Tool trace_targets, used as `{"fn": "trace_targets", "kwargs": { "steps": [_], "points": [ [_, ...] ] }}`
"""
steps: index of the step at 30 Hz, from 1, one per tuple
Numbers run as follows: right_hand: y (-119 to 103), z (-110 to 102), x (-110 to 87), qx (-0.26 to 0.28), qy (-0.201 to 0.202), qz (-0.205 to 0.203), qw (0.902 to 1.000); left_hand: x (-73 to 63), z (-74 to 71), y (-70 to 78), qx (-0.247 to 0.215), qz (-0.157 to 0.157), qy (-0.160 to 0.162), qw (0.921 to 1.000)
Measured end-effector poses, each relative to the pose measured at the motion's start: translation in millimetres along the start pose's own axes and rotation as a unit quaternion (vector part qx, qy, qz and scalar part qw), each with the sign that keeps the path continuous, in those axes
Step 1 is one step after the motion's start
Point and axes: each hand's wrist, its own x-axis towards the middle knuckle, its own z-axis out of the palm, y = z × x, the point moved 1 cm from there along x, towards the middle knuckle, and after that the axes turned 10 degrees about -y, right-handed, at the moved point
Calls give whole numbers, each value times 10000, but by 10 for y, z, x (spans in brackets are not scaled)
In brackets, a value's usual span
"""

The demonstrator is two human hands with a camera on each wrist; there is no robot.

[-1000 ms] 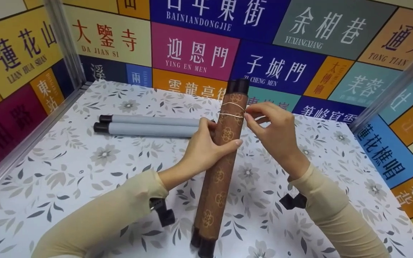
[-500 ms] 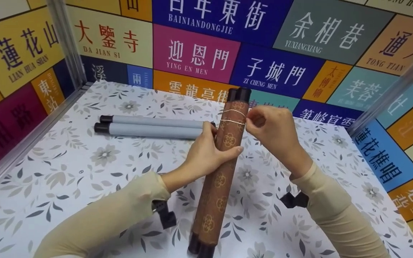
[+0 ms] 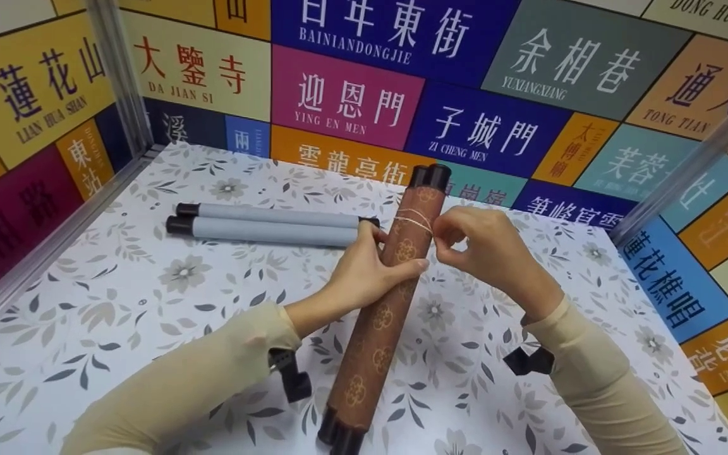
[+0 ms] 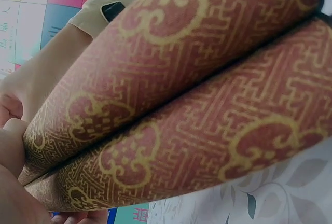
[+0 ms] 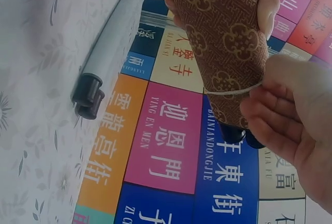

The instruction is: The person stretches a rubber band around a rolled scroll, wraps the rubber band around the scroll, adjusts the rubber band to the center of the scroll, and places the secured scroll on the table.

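Observation:
A brown patterned scroll (image 3: 373, 335), rolled from both ends into two rolls with black knobs, slants up from the table. My left hand (image 3: 359, 272) grips it above the middle, thumb across the front. Pale cord (image 3: 413, 221) loops round its upper part. At the right side of the scroll, my right hand (image 3: 484, 243) pinches this cord between thumb and fingertips. The right wrist view shows the cord (image 5: 228, 92) drawn across the brown cloth to the fingers. In the left wrist view the scroll (image 4: 171, 79) fills most of the picture, with a dark seam between the rolls.
Behind the left hand, a second scroll (image 3: 269, 230), grey-blue with black knobs, lies on the flower-patterned table (image 3: 149, 354). Its right end is close to the left hand. Printed panels (image 3: 345, 101) stand as walls along the back and sides.
The scroll's upper end has come down and to the right, so it leans more. My right hand has moved down with it, and the two cord lines have drawn closer together.

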Motion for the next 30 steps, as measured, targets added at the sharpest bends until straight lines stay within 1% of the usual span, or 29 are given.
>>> {"fn": "trace_targets", "kwargs": {
  "steps": [2,4,7,10,12,14,16,19,20,21,22,23,24,25,26,27,28,29,30],
  "points": [
    [-4,9,-3,-7,-24,-81,10000,5,-8,0,-41,28,-5,10000],
    [4,25,-6,48,30,-32,10000,4,-10,3,-43,53,24,10000],
    [-3,43,-15,187,328,277,9989,-7,-9,12,24,98,81,9999],
    [-51,46,-15,274,607,466,9967,-8,-15,28,123,139,153,9997],
    [-102,42,11,158,741,511,9958,-1,-23,32,173,161,156,9996],
    [-145,40,50,24,852,466,9953,3,-30,36,227,155,169,9995],
    [-173,50,83,54,958,417,9945,5,-32,39,263,139,169,9994],
    [-197,95,94,600,1024,408,9921,13,-46,37,330,91,288,9990],
    [-201,113,86,905,1003,502,9896,16,-52,36,327,79,348,9988],
    [-200,131,79,1291,987,696,9843,20,-58,36,318,76,405,9986],
    [-194,147,69,1731,963,982,9753,21,-62,39,312,71,449,9985],
    [-186,157,61,2177,915,1321,9627,20,-64,46,301,66,468,9984],
    [-178,162,59,2656,863,1716,9447,20,-63,53,289,77,477,9984],
    [-166,164,61,3097,797,2131,9232,18,-61,65,294,83,477,9984],
    [-154,163,71,3529,727,2510,8984,16,-56,80,311,91,468,9984],
    [-143,160,88,3845,623,2848,8759,15,-48,94,356,92,447,9983],
    [-134,156,109,4046,497,3114,8584,14,-41,110,403,106,426,9982],
    [-125,155,134,4181,378,3289,8459,14,-35,123,458,120,424,9980],
    [-115,154,161,4289,297,3414,8358,13,-33,135,501,140,427,9977]
  ]
}}
